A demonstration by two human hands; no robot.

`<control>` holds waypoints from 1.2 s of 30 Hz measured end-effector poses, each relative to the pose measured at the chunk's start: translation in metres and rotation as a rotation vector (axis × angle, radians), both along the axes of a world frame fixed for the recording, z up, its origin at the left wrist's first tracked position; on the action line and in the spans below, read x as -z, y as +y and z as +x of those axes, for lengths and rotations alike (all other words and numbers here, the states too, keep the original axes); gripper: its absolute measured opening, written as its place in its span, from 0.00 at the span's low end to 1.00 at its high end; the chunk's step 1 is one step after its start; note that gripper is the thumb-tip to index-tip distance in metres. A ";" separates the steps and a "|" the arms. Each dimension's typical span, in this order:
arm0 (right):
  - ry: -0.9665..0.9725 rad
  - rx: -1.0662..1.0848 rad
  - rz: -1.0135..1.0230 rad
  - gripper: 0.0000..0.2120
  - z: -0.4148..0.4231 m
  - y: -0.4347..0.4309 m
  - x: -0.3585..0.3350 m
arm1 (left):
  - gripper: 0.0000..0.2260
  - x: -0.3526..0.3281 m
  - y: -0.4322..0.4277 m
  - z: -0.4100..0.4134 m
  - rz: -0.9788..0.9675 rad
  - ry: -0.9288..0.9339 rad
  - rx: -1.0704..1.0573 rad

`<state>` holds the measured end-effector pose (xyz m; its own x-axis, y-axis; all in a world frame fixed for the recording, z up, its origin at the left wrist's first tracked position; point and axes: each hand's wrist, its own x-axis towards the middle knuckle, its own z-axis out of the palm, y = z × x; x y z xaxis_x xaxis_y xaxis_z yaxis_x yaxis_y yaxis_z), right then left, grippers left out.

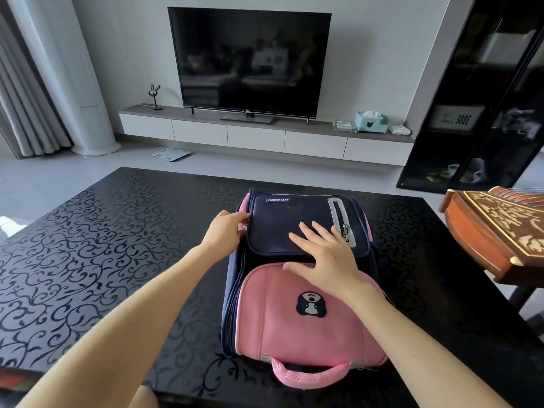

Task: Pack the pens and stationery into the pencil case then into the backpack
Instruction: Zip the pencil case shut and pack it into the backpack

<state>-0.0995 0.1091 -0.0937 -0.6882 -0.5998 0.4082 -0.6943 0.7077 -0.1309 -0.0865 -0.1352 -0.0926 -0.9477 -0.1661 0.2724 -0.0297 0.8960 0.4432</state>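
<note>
Touching backpack point(294, 325) left edge: left hand point(225, 232)

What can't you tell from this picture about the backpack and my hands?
Head view, backpack: its inside is hidden by its outer panels, so its contents are unknown.
Head view, left hand: fingertips hidden against the backpack's side; whether they pinch anything is unclear.
Head view, label on the navy flap: too small to read.
Head view, wooden instrument: cut off by the right edge.
</note>
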 end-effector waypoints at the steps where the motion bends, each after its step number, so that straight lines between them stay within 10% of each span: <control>1: 0.010 -0.002 -0.012 0.38 -0.001 0.000 0.002 | 0.17 0.000 -0.001 -0.001 -0.042 -0.004 0.007; 11: 0.282 0.018 -0.319 0.18 -0.002 -0.009 -0.015 | 0.12 -0.012 0.000 -0.002 -0.114 0.102 0.016; 20: 0.209 0.006 -0.318 0.19 -0.005 -0.009 -0.019 | 0.08 -0.047 -0.010 -0.011 0.128 -0.363 0.188; 28: 0.205 0.040 -0.305 0.20 -0.002 -0.013 -0.017 | 0.10 -0.030 0.007 0.018 -0.298 -0.202 0.038; 36: 0.167 0.092 -0.317 0.12 0.012 -0.018 0.006 | 0.12 -0.014 0.037 0.062 -0.068 -0.094 -0.085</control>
<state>-0.0876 0.0908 -0.0996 -0.6415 -0.3643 0.6752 -0.6603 0.7103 -0.2441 -0.0244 -0.0986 -0.0789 -0.9530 -0.2306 0.1964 -0.1449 0.9165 0.3729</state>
